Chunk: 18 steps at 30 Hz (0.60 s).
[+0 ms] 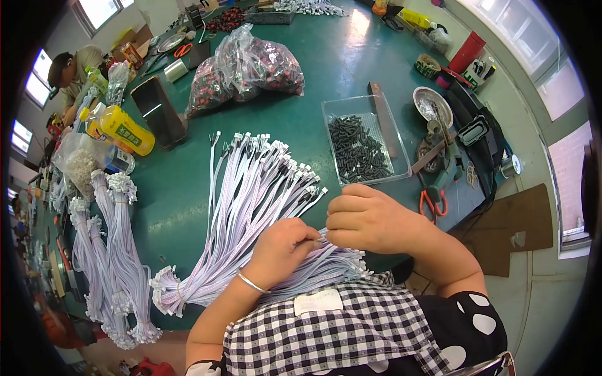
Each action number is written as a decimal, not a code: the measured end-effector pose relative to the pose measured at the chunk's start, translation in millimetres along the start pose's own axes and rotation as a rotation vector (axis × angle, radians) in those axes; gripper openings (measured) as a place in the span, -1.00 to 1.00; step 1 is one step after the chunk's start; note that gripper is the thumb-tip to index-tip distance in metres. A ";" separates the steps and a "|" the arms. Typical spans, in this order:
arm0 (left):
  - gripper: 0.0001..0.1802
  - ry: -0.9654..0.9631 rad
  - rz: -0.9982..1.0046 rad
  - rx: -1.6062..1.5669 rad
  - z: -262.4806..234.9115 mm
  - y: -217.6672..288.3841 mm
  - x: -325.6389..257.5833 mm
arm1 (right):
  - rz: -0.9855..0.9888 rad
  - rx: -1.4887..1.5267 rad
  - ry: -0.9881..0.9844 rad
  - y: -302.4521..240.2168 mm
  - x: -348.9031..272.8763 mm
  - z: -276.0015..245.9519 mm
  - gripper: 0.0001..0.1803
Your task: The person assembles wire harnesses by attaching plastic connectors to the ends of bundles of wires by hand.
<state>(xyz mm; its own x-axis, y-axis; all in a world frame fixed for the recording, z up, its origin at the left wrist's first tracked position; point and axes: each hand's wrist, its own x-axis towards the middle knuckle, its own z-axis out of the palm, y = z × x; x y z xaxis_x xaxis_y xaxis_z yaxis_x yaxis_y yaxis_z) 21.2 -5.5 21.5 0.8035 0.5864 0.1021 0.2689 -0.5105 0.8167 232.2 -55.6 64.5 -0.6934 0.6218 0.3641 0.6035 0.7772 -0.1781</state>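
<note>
My left hand (pixel 285 247), with a silver bangle at its wrist, is closed in a pinch just above the table's near edge. Facing it, my right hand (pixel 370 219) has its fingers curled in, and the fingertips of both hands almost meet. Between them shows a bit of a thin white cable (pixel 322 235); its end is mostly hidden by the fingers. Beneath and beyond lies a fanned bundle of white flat cables (pixel 241 188) with small white connectors, tied at the lower left. More white cables (pixel 320 269) lie under my hands, against the checked apron.
A clear tray (pixel 401 147) of short black tubes stands beyond my right hand, a metal strip leaning in it. Tied cable bundles (pixel 119 250) hang over the left edge. Further off are filled plastic bags (pixel 251 66), a phone (pixel 158 113), bottles (pixel 128 130) and orange-handled scissors (pixel 433 203).
</note>
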 end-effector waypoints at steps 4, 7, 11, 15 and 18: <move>-0.89 0.077 0.061 -0.035 2.8 -1.9 1.0 | 0.105 0.264 0.140 2.4 -4.9 23.9 -0.87; -0.94 0.126 -0.063 -0.068 1.8 1.3 0.5 | 0.172 0.387 0.176 1.9 -4.9 29.5 -0.84; -0.97 0.253 -0.002 0.131 -10.5 -0.4 13.8 | 0.277 0.156 0.251 15.4 5.1 5.1 -0.75; -0.95 0.295 -0.167 0.269 -28.5 -26.7 34.8 | 0.538 0.068 0.206 64.9 3.0 -15.2 -0.70; -0.91 0.265 -0.174 0.307 -23.1 -33.7 35.6 | 0.659 -0.181 -0.362 98.5 -8.1 -9.7 -0.74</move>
<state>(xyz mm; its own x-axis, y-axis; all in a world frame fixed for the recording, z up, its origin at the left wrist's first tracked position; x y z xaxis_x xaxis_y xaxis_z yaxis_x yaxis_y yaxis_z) 28.5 47.2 10.8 0.5796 0.8005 0.1526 0.5653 -0.5298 0.6322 301.1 15.0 52.9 -0.2352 0.9675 -0.0925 0.9697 0.2270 -0.0905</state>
